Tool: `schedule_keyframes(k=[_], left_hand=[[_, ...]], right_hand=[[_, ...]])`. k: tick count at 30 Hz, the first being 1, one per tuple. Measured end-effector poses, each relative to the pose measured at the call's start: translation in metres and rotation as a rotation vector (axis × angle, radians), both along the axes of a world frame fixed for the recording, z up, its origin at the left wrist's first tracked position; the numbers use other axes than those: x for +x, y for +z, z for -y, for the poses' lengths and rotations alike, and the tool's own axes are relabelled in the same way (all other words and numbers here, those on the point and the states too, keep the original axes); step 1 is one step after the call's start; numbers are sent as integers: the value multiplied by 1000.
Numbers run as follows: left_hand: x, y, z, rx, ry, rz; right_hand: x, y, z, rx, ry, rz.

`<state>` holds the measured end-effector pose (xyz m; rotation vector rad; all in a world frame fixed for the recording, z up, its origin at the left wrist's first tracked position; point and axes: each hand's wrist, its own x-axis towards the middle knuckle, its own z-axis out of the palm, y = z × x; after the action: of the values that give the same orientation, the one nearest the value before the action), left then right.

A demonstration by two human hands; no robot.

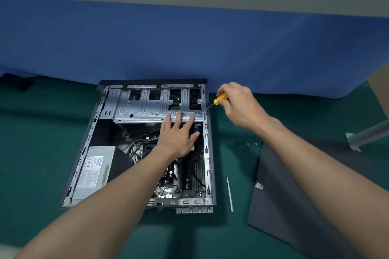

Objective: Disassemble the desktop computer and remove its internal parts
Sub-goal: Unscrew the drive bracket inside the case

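Green floor point(42, 132) all around, with a blue cloth-like backdrop point(189, 38) hanging down behind and a pale grey strip running across the very top. So here's the setup: the computer case point(84, 149) is lying on its side on the floor, right up against the blue backdrop, with its open side facing up.

Inside, the silver drive cage point(143, 109) sits across the far end. The power supply point(94, 170) with its white label is in the near-left corner, and the motherboard point(179, 183) fills the right side, with a bundle of cables point(139, 147) around the middle.

The left hand point(179, 136) reaches in over the motherboard. Its grip is open: fingers straight and spread, fingertips resting on the near edge of the drive cage.

The right hand point(237, 107) is just outside the case's far-right corner. Its grip is closed around a yellow-handled screwdriver point(220, 99), and the thin shaft angles down to the case's right rail beside the drive cage. Can't make out exactly what the tip sits on, it's too small.

Off to the right, the dark grey side panel point(284, 206) lies flat on the floor, partly under the right forearm. A thin metal rod point(230, 194) lies between the case and that panel. A few tiny screws point(252, 144) sit near the panel's far edge. A metal leg point(368, 134) with a foot bracket shows at the right edge.
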<state>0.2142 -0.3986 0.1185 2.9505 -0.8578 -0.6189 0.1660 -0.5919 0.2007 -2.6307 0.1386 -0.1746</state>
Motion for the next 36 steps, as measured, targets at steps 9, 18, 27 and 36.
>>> schedule_keyframes(k=[9,18,27,36], left_hand=[[4,6,5,79,-23,24],[7,19,6,96,-61,10],[19,16,1,44,-104,-74],[20,17,-3,26,-130,-103]], right_hand=[[29,1,1,-61,163,-113],[49,32,-18,-299,210,-342],[80,51,-54,-480,46,-549],[91,54,-57,-471,66,-712]])
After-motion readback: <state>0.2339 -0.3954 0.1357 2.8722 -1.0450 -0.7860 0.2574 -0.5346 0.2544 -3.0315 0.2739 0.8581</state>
